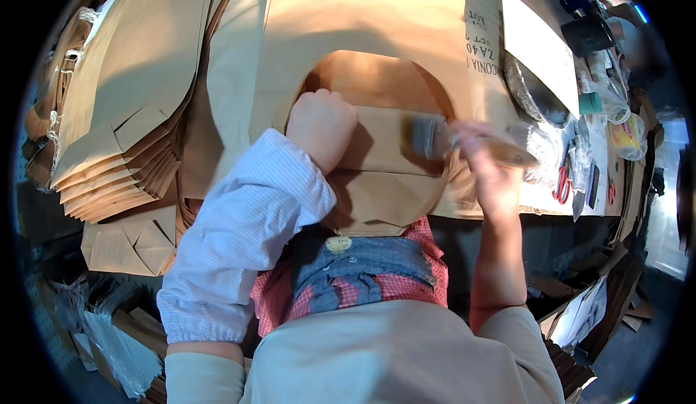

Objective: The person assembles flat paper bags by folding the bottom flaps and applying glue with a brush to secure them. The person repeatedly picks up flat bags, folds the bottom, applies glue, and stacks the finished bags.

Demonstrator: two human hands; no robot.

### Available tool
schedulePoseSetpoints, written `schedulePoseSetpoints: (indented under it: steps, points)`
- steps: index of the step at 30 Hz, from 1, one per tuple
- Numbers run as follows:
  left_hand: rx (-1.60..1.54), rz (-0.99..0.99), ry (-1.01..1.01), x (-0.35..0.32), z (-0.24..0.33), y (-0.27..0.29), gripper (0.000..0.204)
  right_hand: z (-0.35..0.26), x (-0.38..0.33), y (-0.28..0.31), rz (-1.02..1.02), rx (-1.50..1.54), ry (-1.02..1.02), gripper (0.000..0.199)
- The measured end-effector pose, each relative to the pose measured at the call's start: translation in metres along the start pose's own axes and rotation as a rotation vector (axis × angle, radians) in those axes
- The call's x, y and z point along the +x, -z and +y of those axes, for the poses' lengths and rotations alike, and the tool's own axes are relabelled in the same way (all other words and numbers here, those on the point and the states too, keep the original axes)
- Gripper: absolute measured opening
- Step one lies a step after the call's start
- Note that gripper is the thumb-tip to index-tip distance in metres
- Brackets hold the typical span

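Note:
A brown paper bag (388, 139) lies before me with its near end opened into a rounded, folded shape. My left hand (322, 127), below a light blue checked sleeve cover, is closed in a fist against the left side of that opened end. Its fingertips are turned down and out of sight, so what they hold, if anything, is hidden. In my right hand (484, 165) is a flat paintbrush (433, 137), gripped by its wooden handle. Both are smeared by motion. The dark bristles are over the right part of the opened end.
Stacked brown paper bags (127, 157) with folded ends lie to the left. On the right are a round, plastic-lined container (533, 92) partly under a white sheet (540, 52), red-handled scissors (562, 184) and a knife (578, 194). Cardboard pieces (580, 313) lie below the table's right side.

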State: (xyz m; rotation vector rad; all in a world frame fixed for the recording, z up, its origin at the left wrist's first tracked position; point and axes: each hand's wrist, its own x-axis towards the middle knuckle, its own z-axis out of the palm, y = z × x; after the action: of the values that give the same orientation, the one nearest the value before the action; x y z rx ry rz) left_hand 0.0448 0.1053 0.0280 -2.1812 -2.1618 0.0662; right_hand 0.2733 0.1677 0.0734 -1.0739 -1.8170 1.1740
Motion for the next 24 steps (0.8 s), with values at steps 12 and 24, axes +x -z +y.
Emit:
schedulePoseSetpoints:
  steps: [12,24]
  points:
    - [-0.682,0.528,-0.403,-0.022,-0.002,0.022,0.026,0.104,0.037,-0.083,-0.085,1.519,-0.206,0.040]
    - [-0.227,0.171,0.227,-0.048,-0.008,-0.058,0.061,0.093,0.036,-0.091,-0.158,1.255,-0.288,0.032]
